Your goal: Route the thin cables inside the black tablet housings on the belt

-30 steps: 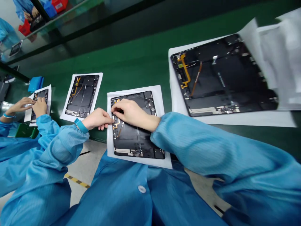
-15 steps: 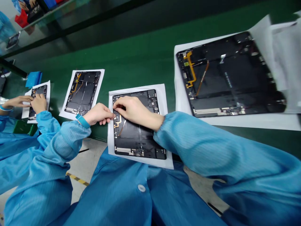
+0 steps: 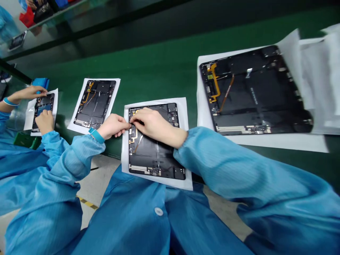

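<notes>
An opened black tablet chassis (image 3: 154, 152) lies on a white sheet (image 3: 156, 179) at the near edge of the green belt, with an orange flex cable (image 3: 134, 136) along its left side. My left hand (image 3: 113, 126) rests at the tablet's left edge, fingers curled and pinched against it. My right hand (image 3: 152, 124) lies over the upper left of the tablet, its fingertips pressed together by the top of the flex cable. What the fingertips hold, if anything, is hidden. Both arms wear blue sleeves.
Another opened tablet (image 3: 94, 102) on a white sheet lies to the left, and a larger-looking one (image 3: 252, 92) to the right beside loose white sheets (image 3: 316, 71). At far left a co-worker's hands (image 3: 44, 120) work on a further tablet (image 3: 42, 108). A dark rail crosses behind.
My hands have stayed on the tablet's upper left, the right fingertips shifting slightly. The co-worker's far hand has moved away from that tablet toward the blue object behind it.
</notes>
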`<state>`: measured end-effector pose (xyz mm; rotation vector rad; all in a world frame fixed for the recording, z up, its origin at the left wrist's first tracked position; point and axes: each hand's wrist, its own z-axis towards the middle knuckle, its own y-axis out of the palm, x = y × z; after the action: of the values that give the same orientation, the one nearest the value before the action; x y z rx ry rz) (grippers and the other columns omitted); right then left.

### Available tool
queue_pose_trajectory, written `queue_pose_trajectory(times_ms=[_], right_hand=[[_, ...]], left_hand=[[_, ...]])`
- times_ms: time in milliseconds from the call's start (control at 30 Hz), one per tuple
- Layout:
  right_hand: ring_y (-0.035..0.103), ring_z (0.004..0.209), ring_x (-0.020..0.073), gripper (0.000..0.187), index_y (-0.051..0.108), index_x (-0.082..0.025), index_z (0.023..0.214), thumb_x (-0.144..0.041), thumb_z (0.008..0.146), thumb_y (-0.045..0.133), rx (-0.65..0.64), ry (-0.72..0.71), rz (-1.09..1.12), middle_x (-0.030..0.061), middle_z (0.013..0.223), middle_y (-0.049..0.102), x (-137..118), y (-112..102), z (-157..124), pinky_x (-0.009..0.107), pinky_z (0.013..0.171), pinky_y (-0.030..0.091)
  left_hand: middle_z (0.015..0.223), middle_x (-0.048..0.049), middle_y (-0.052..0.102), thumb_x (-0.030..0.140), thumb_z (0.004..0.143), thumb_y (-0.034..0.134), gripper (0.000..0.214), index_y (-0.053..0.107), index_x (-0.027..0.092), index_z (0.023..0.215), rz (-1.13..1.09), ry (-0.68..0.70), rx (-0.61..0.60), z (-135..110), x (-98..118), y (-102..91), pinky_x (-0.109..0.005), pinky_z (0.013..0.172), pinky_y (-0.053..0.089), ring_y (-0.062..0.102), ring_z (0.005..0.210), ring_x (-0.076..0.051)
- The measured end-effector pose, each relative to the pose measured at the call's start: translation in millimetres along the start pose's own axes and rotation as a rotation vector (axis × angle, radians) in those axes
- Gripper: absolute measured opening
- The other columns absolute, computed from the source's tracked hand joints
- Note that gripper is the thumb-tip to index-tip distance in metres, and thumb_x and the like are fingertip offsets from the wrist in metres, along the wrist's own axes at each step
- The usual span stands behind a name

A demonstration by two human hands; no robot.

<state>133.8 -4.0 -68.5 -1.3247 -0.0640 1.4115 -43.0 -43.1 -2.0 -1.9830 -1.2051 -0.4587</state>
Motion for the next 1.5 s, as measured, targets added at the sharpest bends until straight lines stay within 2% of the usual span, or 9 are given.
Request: queue_pose_trajectory(times_ms=[200, 400, 600, 700, 1033, 1233, 1367, 1433, 1500], right_hand=[[0.058, 0.088, 0.0252, 0.030, 0.078, -0.013, 0.095, -0.014, 0.100, 0.048, -0.170, -0.085, -0.251, 0.0146, 0.093, 0.070, -7.8, -20.4, -5.9, 0.037, 0.085, 0.046], [0.052, 0.079, 0.0224, 0.032, 0.077, -0.012, 0.093, -0.011, 0.100, 0.046, -0.281, -0.059, -0.419, 0.0131, 0.089, 0.067, -15.0, -32.9, -6.1, 0.035, 0.078, 0.040], [0.055, 0.084, 0.0240, 0.029, 0.077, -0.010, 0.090, -0.009, 0.098, 0.049, -0.332, 0.013, -0.486, 0.0147, 0.090, 0.068, -19.0, -36.6, -3.9, 0.035, 0.077, 0.040], [0.056, 0.085, 0.0242, 0.029, 0.077, -0.010, 0.090, -0.008, 0.097, 0.049, -0.329, 0.028, -0.475, 0.0154, 0.091, 0.069, -20.3, -37.9, -3.2, 0.036, 0.079, 0.041], [0.057, 0.085, 0.0249, 0.028, 0.076, -0.009, 0.090, -0.007, 0.096, 0.049, -0.287, 0.011, -0.520, 0.0159, 0.090, 0.069, -18.6, -36.2, -4.3, 0.036, 0.080, 0.043], [0.059, 0.085, 0.0261, 0.031, 0.077, -0.010, 0.087, -0.004, 0.094, 0.047, -0.311, -0.014, -0.550, 0.0169, 0.087, 0.070, -23.8, -39.1, -5.0, 0.038, 0.078, 0.046], [0.060, 0.086, 0.0270, 0.030, 0.077, -0.011, 0.086, -0.004, 0.093, 0.048, -0.314, -0.020, -0.569, 0.0177, 0.087, 0.071, -26.9, -38.0, -6.5, 0.038, 0.077, 0.045], [0.060, 0.087, 0.0273, 0.030, 0.077, -0.009, 0.089, -0.005, 0.094, 0.048, -0.326, -0.010, -0.585, 0.0179, 0.089, 0.071, -28.5, -36.9, -7.8, 0.038, 0.077, 0.044], [0.060, 0.088, 0.0275, 0.030, 0.077, -0.008, 0.093, -0.005, 0.096, 0.047, -0.329, -0.001, -0.593, 0.0179, 0.092, 0.071, -29.2, -36.4, -11.0, 0.038, 0.078, 0.044]], left_hand=[[0.045, 0.0051, 0.051, 0.016, 0.090, 0.066, 0.036, 0.052, 0.018, 0.057, 0.173, 0.077, 0.048, -3.5, -0.3, 3.2, -0.022, 0.041, 0.028, 0.043, 0.036, -0.006], [0.055, 0.0034, 0.058, 0.016, 0.074, 0.078, 0.024, 0.061, 0.016, 0.056, 0.573, 0.294, 0.142, 3.5, 16.6, -8.4, -0.023, 0.058, 0.035, 0.051, 0.056, -0.010], [0.067, 0.0000, 0.067, 0.010, 0.071, 0.079, 0.010, 0.074, 0.016, 0.065, 0.760, 0.502, -0.020, 21.7, 33.7, -18.3, -0.025, 0.068, 0.037, 0.057, 0.069, -0.015], [0.073, -0.0012, 0.071, 0.007, 0.072, 0.076, 0.010, 0.076, 0.017, 0.069, 0.818, 0.538, -0.097, 28.8, 36.3, -19.3, -0.025, 0.071, 0.039, 0.059, 0.072, -0.015], [0.076, -0.0032, 0.072, 0.011, 0.076, 0.070, 0.011, 0.077, 0.017, 0.070, 0.830, 0.589, -0.118, 33.9, 33.9, -13.4, -0.025, 0.073, 0.041, 0.061, 0.075, -0.017], [0.075, -0.0048, 0.073, 0.007, 0.080, 0.065, 0.016, 0.077, 0.016, 0.072, 0.909, 0.590, -0.064, 32.6, 32.3, -6.7, -0.027, 0.076, 0.041, 0.061, 0.073, -0.017], [0.076, -0.0049, 0.073, 0.008, 0.080, 0.068, 0.012, 0.075, 0.015, 0.072, 0.853, 0.564, -0.027, 31.0, 31.7, -2.8, -0.027, 0.076, 0.041, 0.061, 0.074, -0.018], [0.082, -0.0045, 0.073, 0.010, 0.080, 0.071, 0.007, 0.075, 0.015, 0.077, 0.773, 0.565, 0.051, 22.0, 28.4, -2.8, -0.026, 0.076, 0.042, 0.061, 0.076, -0.017], [0.085, -0.0041, 0.074, 0.018, 0.084, 0.072, 0.002, 0.074, 0.016, 0.084, 0.654, 0.528, 0.214, 1.3, 19.7, -3.3, -0.025, 0.074, 0.041, 0.060, 0.075, -0.016]])
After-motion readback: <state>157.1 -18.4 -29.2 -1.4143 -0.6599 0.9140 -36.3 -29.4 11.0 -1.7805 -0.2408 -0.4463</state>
